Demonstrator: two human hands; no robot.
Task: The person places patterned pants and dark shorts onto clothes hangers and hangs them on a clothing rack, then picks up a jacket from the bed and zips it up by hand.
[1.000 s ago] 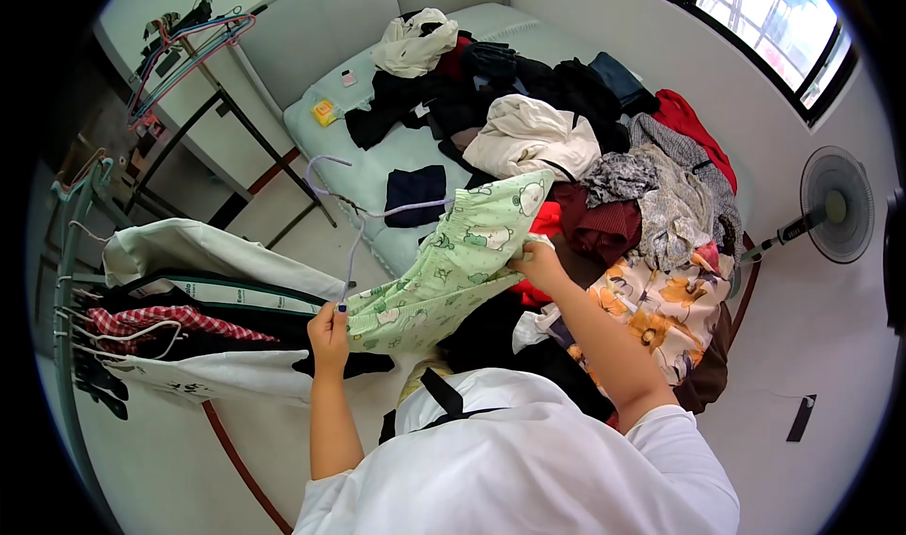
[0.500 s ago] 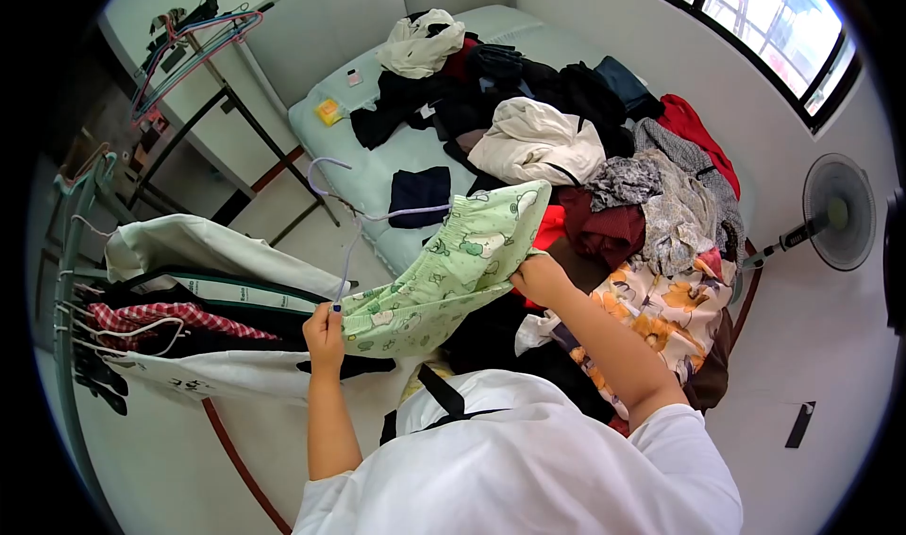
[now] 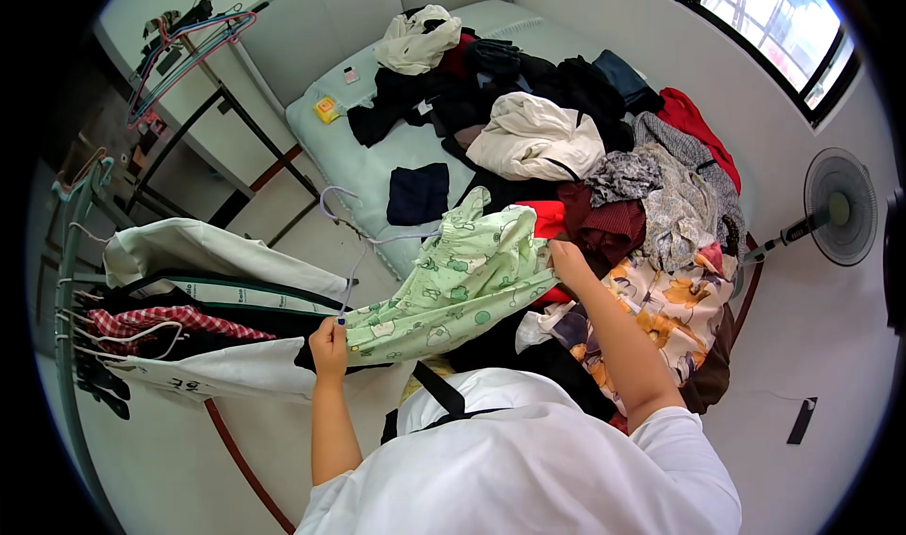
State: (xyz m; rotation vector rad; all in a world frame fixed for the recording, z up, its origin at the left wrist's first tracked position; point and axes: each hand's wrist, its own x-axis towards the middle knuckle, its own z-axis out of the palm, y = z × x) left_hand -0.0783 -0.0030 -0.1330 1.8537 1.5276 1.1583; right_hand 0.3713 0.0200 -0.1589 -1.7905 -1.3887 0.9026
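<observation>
Light green printed shorts (image 3: pixel 453 285) with gathered elastic hang stretched between my two hands. A pale purple hanger (image 3: pixel 406 237) is at their upper left side, its hook pointing up and left; part of it is hidden by the cloth. My left hand (image 3: pixel 328 348) is closed, pinching the left corner of the shorts beside the hanger's lower end. At the far right end of the cloth, my right hand (image 3: pixel 573 269) is closed on the edge. Just beyond the shorts, a folded navy cloth (image 3: pixel 418 194) lies on the bed.
On the bed (image 3: pixel 326 162) lies a large pile of clothes, including a white garment (image 3: pixel 536 139) and a floral one (image 3: pixel 665 299). Left of me stands a clothes rack (image 3: pixel 66 318) with hung garments. Another rack (image 3: pixel 255 134) holds hangers behind it. A fan (image 3: pixel 835 207) stands right.
My right hand has moved slightly right and up, drawing the shorts' edge with it. The cloth has folded and spread differently. My left hand stays nearly in place, a little lower.
</observation>
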